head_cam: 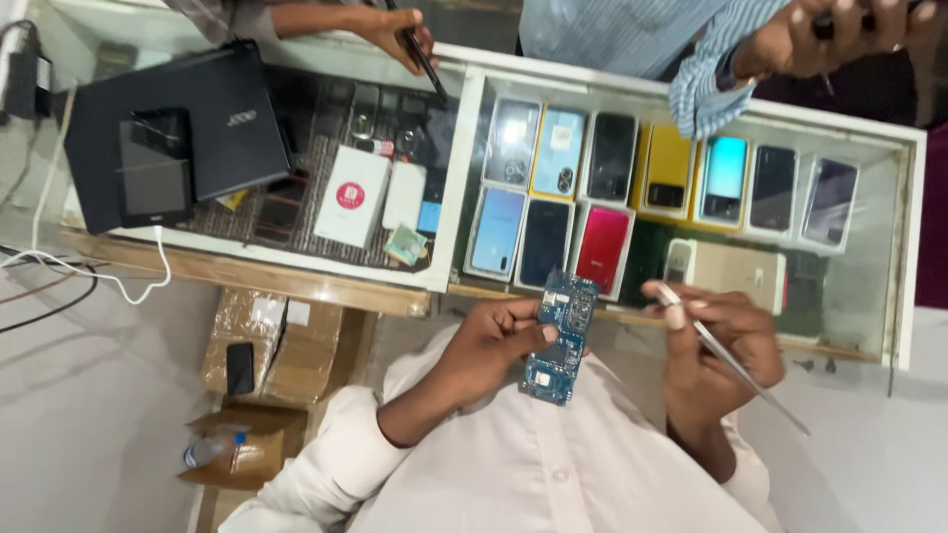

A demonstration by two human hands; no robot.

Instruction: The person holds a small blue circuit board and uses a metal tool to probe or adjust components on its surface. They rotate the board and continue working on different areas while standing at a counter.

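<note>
Left hand pinches the blue phone circuit board by its edge, up near the chest, in front of the glass counter. It looks light, stiff and fragile, so edges only. Right hand is closed around tweezers.

A: What does the left hand hold?
B: A blue circuit board, just below the glass counter.
A: And the right hand?
B: Metal tweezers, beside that board.
</note>
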